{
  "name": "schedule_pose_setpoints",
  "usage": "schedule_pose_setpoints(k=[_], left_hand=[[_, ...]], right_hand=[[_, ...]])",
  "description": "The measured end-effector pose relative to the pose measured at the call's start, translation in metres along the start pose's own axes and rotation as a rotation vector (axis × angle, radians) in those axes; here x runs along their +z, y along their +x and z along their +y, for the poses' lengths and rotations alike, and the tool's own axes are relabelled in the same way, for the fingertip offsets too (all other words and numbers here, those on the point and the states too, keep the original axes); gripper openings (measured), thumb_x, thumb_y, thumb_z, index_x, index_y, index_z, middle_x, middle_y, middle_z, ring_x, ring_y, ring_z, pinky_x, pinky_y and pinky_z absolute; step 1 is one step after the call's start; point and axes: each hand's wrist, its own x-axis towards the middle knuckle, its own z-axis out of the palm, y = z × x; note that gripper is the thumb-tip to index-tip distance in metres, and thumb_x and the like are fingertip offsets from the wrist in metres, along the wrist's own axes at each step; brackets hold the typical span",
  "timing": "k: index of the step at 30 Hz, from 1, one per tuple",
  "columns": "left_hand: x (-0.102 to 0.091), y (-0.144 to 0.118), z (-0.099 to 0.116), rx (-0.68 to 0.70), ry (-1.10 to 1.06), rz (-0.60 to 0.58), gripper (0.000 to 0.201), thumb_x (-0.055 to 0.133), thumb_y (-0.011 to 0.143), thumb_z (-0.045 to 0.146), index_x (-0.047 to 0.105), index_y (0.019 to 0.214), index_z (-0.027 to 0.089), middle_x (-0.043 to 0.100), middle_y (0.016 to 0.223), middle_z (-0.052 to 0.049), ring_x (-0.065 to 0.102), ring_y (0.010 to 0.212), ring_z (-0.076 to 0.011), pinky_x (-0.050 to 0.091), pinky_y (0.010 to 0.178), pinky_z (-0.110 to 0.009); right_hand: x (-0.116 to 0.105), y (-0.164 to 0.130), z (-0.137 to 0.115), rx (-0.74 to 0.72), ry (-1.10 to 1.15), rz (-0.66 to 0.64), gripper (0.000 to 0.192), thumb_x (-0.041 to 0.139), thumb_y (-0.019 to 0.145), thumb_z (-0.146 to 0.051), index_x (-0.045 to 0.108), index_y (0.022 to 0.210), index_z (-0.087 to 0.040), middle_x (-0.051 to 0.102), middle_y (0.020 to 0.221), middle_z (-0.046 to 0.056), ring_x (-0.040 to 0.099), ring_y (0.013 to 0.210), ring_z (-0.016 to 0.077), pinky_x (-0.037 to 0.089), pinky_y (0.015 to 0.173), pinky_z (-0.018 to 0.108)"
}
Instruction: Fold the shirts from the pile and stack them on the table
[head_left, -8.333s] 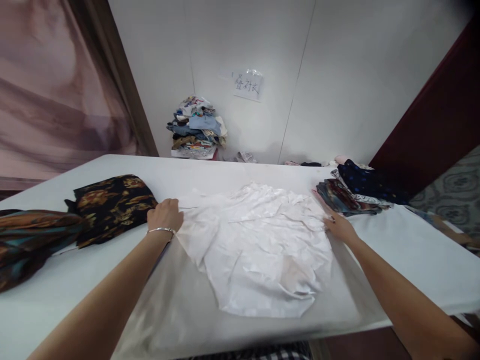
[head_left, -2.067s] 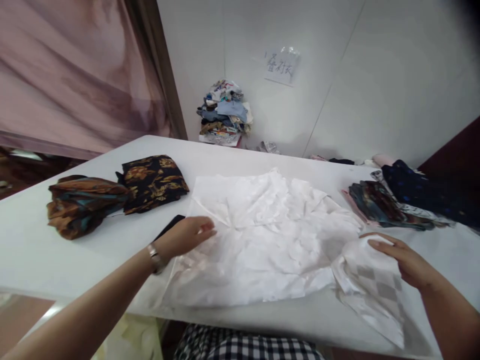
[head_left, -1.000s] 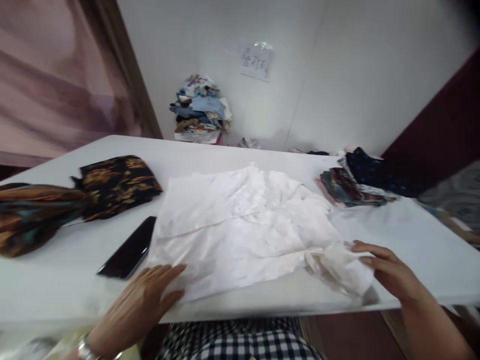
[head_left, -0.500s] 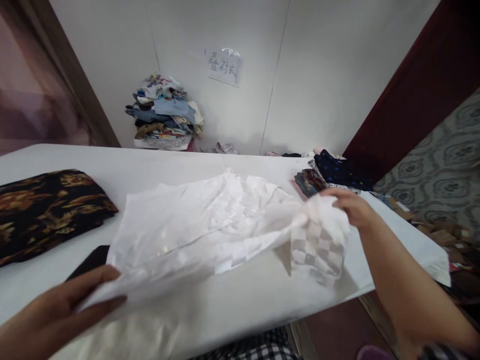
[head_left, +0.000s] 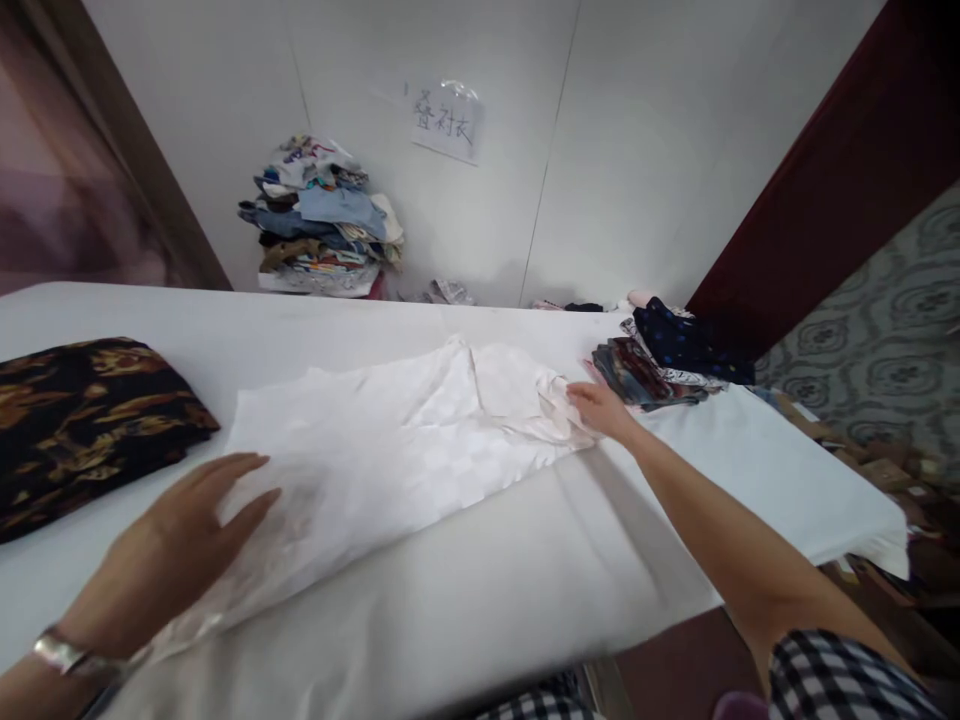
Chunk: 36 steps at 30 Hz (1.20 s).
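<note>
A thin white shirt [head_left: 420, 440] with a faint checked weave lies stretched sideways over the white table. My left hand [head_left: 180, 540], with a silver bracelet at the wrist, is over its left end; thumb and fingers are apart, and nothing is pinched between them. At the shirt's right end the cloth is bunched, and my right hand [head_left: 600, 408] has its fingers closed on that bunch. The fingertips there are partly hidden by the cloth. Left of the shirt rests a folded black cloth [head_left: 97, 430] with an orange and brown pattern.
Folded clothes [head_left: 637, 370] sit at the right back edge of the table [head_left: 465, 600]. Behind it rises a tall heap of clothes [head_left: 322, 220] against the wall. A handwritten paper sign [head_left: 446, 122] hangs there. Boxes [head_left: 885, 475] stand at the right.
The shirt's right end has come down from the raised right hand onto the table, and that hand moved left. My left hand has let go of the near edge, which now lies flatter.
</note>
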Motion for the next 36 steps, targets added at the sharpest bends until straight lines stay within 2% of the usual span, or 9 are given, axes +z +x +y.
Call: schedule_pose_setpoints(k=[5,7,12,19,23,26,29,32,36], left_hand=[[0.007,-0.045,0.029,0.149,-0.021,-0.007,0.044,0.043,0.087,0.052,0.047,0.122,0.027,0.055,0.128,-0.01,0.055,0.116,-0.0295,0.042,0.103,-0.049],[0.012,-0.056,0.036,0.139,-0.037,-0.043,0.045,0.045,0.086,0.052,0.051,0.12,0.024,0.056,0.129,-0.012,0.057,0.115,-0.0306,0.044,0.101,-0.05],[0.019,-0.072,0.041,0.101,-0.044,-0.107,0.044,0.046,0.086,0.051,0.059,0.118,0.024,0.06,0.128,-0.012,0.057,0.118,-0.0289,0.047,0.1,-0.047],[0.011,-0.082,0.045,0.137,-0.049,-0.14,0.044,0.046,0.086,0.054,0.065,0.113,0.024,0.061,0.129,-0.009,0.056,0.12,-0.0272,0.047,0.102,-0.044],[0.002,-0.067,0.05,0.105,-0.048,-0.119,0.044,0.045,0.087,0.055,0.066,0.11,0.023,0.063,0.125,-0.011,0.061,0.112,-0.0278,0.05,0.097,-0.045],[0.006,-0.048,0.057,0.116,-0.035,-0.075,0.047,0.043,0.089,0.054,0.063,0.116,0.021,0.06,0.129,-0.013,0.056,0.119,-0.029,0.046,0.101,-0.046],[0.024,-0.037,0.06,0.135,-0.001,-0.106,0.047,0.045,0.088,0.048,0.061,0.121,0.017,0.056,0.134,-0.016,0.047,0.129,-0.0319,0.041,0.104,-0.05],[0.042,-0.035,0.056,0.091,0.03,-0.173,0.045,0.047,0.087,0.043,0.059,0.123,0.019,0.054,0.136,-0.016,0.047,0.129,-0.0339,0.042,0.102,-0.055],[0.042,-0.031,0.055,0.078,-0.03,-0.131,0.04,0.047,0.087,0.043,0.064,0.114,0.02,0.059,0.13,-0.015,0.052,0.124,-0.0314,0.045,0.1,-0.051]], right_hand=[[0.002,-0.043,0.037,-0.024,-0.181,-0.046,0.047,0.061,0.077,-0.044,0.063,0.117,-0.019,0.068,0.108,0.008,0.062,0.094,0.0235,0.049,0.083,0.035],[-0.002,-0.043,0.044,0.011,-0.216,-0.035,0.038,0.056,0.079,-0.042,0.066,0.108,-0.019,0.069,0.103,0.006,0.061,0.094,0.023,0.047,0.082,0.033],[-0.032,-0.038,0.053,0.145,-0.209,0.05,0.035,0.047,0.079,-0.041,0.066,0.076,-0.013,0.065,0.067,0.005,0.058,0.066,0.02,0.044,0.06,0.029],[-0.063,-0.073,0.071,0.254,-0.448,-0.027,0.03,0.05,0.075,-0.042,0.066,0.069,-0.018,0.064,0.062,0.002,0.058,0.063,0.0193,0.041,0.056,0.026],[-0.054,-0.08,0.06,0.171,-0.538,0.102,0.038,0.05,0.079,-0.037,0.066,0.108,-0.019,0.071,0.095,0.009,0.064,0.086,0.0264,0.049,0.074,0.035],[-0.035,-0.073,0.036,-0.097,-0.554,0.205,0.041,0.046,0.083,-0.03,0.062,0.118,-0.019,0.065,0.115,0.012,0.058,0.109,0.0293,0.046,0.092,0.043],[-0.003,-0.062,0.012,-0.307,-0.506,0.03,0.042,0.047,0.081,-0.022,0.061,0.121,-0.02,0.061,0.124,0.01,0.053,0.118,0.0262,0.042,0.101,0.042],[0.025,-0.049,0.0,-0.344,-0.554,-0.156,0.046,0.051,0.074,-0.013,0.063,0.118,-0.02,0.058,0.129,0.011,0.052,0.121,0.0269,0.04,0.103,0.043],[0.031,-0.031,-0.005,-0.314,-0.489,-0.162,0.031,0.046,0.077,-0.009,0.07,0.095,-0.019,0.068,0.109,0.011,0.06,0.106,0.0272,0.045,0.094,0.042]])
